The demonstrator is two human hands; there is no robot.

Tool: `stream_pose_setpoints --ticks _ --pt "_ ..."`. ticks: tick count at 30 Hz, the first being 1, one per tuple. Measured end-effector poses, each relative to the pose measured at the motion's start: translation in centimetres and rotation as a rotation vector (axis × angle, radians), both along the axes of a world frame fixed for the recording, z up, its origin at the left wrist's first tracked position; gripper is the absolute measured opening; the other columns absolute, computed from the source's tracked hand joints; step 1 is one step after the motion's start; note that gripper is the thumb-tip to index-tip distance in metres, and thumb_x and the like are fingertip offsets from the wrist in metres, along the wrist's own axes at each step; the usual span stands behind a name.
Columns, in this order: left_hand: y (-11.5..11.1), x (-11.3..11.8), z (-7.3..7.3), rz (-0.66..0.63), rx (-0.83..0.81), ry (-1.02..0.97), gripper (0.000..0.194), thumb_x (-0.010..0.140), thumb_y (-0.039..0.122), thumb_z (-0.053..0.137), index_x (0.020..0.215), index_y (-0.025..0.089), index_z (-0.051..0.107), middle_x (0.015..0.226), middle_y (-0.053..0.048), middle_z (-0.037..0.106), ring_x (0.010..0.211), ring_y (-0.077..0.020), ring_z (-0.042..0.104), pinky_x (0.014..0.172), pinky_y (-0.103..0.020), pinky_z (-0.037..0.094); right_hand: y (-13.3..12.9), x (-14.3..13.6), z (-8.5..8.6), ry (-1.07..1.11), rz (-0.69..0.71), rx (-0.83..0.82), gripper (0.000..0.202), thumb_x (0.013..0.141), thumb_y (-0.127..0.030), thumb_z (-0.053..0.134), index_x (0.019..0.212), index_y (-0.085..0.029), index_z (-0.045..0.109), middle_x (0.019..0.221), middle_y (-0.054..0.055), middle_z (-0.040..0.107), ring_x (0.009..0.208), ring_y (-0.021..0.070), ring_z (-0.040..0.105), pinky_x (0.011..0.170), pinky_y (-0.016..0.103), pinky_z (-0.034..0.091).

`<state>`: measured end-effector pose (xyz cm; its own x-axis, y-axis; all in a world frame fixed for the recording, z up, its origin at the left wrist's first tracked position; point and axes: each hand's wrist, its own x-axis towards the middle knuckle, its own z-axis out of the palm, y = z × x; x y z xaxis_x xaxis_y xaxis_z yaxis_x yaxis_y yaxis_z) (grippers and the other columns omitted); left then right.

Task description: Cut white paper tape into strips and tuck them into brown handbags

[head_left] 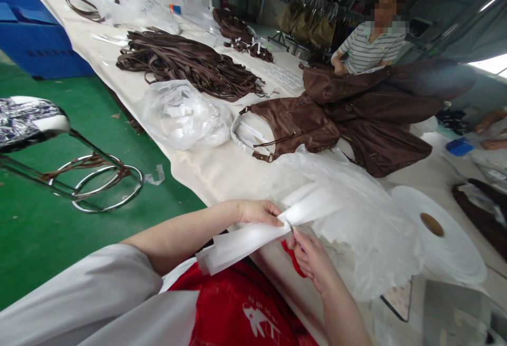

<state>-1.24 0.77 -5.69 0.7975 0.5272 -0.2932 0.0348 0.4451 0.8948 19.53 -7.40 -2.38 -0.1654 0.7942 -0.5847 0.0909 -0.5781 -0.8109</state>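
Observation:
My left hand (259, 212) is closed on a folded white strip (241, 244) of thin, soft sheet material, whose loose end hangs toward my red apron. In my right hand (311, 259) is a pair of scissors (293, 259) with red handles. Their blades meet the strip just beside my left fingertips; how far they are apart I cannot make out. Beyond my hands a heap of the same white sheeting (356, 214) spreads over the table. A large white roll (443, 235) with a brown core lies to its right.
Brown bags (301, 124) lie past the sheeting, near a person (374, 45) in a striped shirt. A clear plastic bag (186, 116) and a pile of brown straps (186, 63) are on the cream table. A stool (31, 119) and blue crates (43, 45) stand left.

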Motion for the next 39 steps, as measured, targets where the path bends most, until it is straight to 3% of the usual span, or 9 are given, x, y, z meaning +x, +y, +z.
stream_pose_setpoints --ticks 12,22,39 --pt "0.0 0.1 0.2 -0.011 0.075 0.028 0.044 0.065 0.054 0.080 0.084 0.015 0.076 0.073 -0.001 0.069 0.061 -0.0111 0.056 0.059 -0.020 0.044 0.3 -1.0 -0.7 -0.020 -0.062 0.003 0.058 0.066 -0.075 0.065 0.062 -0.019 0.050 0.035 -0.015 0.021 0.029 0.0012 0.011 0.027 0.015 0.009" --pt "0.1 0.0 0.1 -0.036 0.125 0.057 0.048 0.066 0.058 0.076 0.088 0.015 0.075 0.074 -0.002 0.069 0.060 -0.0125 0.056 0.058 -0.022 0.043 0.3 -0.7 -0.3 -0.039 -0.033 -0.019 0.057 0.065 -0.075 0.065 0.064 -0.019 0.051 0.036 -0.015 0.023 0.030 0.0018 0.012 0.027 0.016 0.010" --pt "0.2 0.3 0.7 -0.047 0.273 0.131 0.023 0.069 0.037 0.076 0.080 0.017 0.077 0.067 0.003 0.067 0.064 -0.0128 0.054 0.063 -0.020 0.042 1.6 -1.4 -0.5 -0.149 0.023 -0.006 0.058 0.065 -0.076 0.063 0.057 -0.020 0.047 0.034 -0.014 0.021 0.031 0.0017 0.010 0.029 0.017 0.006"
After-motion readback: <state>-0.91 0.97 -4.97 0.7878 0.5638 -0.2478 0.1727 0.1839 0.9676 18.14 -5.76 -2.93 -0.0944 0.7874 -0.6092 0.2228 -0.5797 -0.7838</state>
